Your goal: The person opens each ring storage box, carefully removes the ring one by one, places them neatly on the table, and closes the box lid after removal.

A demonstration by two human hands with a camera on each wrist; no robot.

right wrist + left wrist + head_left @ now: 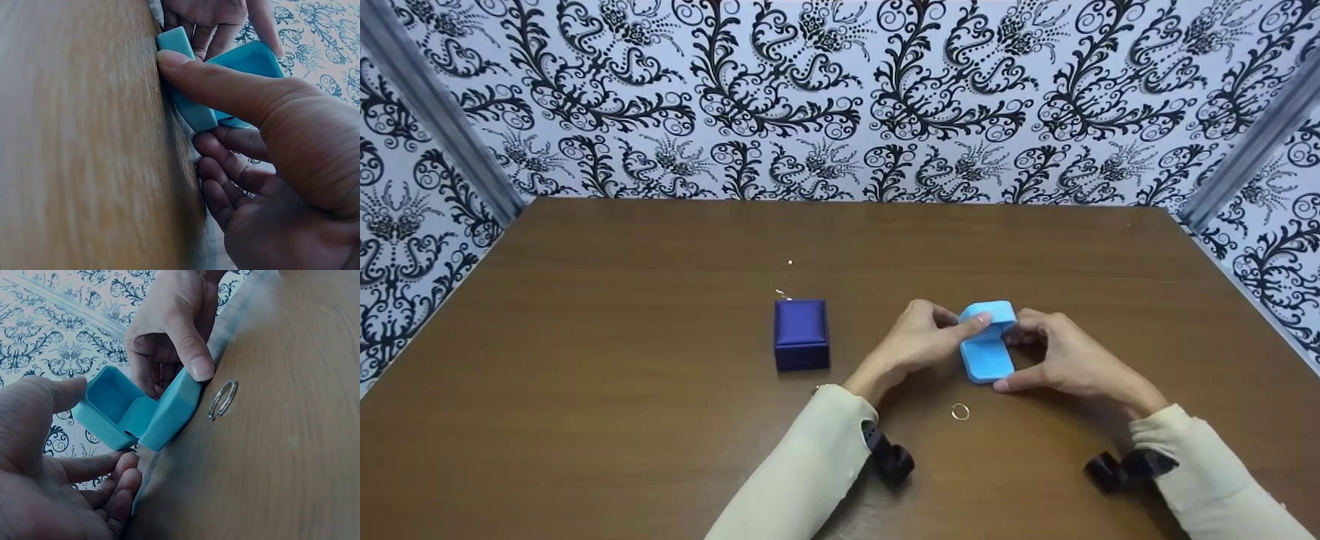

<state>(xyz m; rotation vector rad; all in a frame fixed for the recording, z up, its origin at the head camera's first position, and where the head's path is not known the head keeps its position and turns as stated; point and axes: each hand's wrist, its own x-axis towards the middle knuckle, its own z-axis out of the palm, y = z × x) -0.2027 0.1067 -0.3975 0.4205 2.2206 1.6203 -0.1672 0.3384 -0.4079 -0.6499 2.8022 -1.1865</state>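
Note:
A small light-blue ring box (988, 364) rests on the table with its lid raised. My left hand (921, 339) pinches the lid, the thumb on its rim and the fingers behind, as the left wrist view shows. From the other side my right hand (1065, 356) grips the base, its thumb at the front edge and fingers at the back. No ring shows inside the blue box. A thin gold-coloured ring (960, 412) lies on the wood just in front of the box; the left wrist view shows this ring (223, 400) close to the right thumb.
To the left of the hands stands a closed purple box (802, 335). Behind it lies a fine chain-like piece of jewellery (781, 293), too small to make out. Patterned wall panels (840, 97) border the back and sides of the brown table (585, 337).

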